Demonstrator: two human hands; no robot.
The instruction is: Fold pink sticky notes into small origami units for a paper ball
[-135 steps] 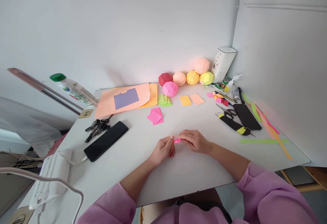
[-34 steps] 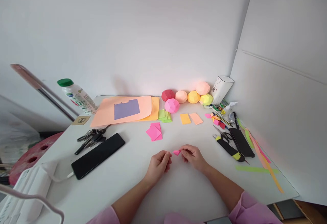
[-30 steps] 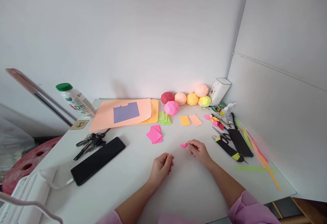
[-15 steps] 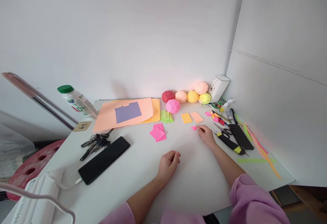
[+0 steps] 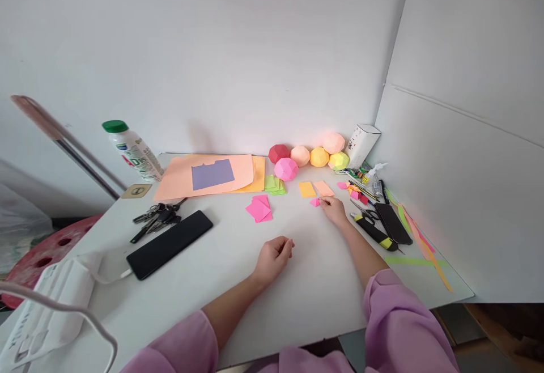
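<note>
My right hand [image 5: 334, 211] pinches the edge of a small pink folded paper piece [image 5: 314, 202] on the white table. Just behind that piece lie an orange paper sheet [image 5: 307, 190] and a peach paper sheet [image 5: 324, 189]. My left hand [image 5: 275, 258] rests on the table nearer to me, fingers curled in; whether they hold anything is hidden. Farther left are loose pink paper squares [image 5: 260, 208] and a small group of green paper squares [image 5: 276, 185]. Small folded pieces in pink, orange and red [image 5: 355, 191] lie to the right of my right hand.
Faceted paper balls [image 5: 286, 169] line the wall beside a white box [image 5: 362, 145]. Scissors [image 5: 369, 213], a cutter [image 5: 376, 233] and a black phone [image 5: 393, 224] are at right. On the left are keys [image 5: 159, 217], a black slab-shaped device [image 5: 170, 244], and a bottle [image 5: 135, 152].
The view has tilted down a little, so everything sits higher in the picture. My right hand and the pink folded piece have shifted slightly left. My left hand keeps its curled pose.
</note>
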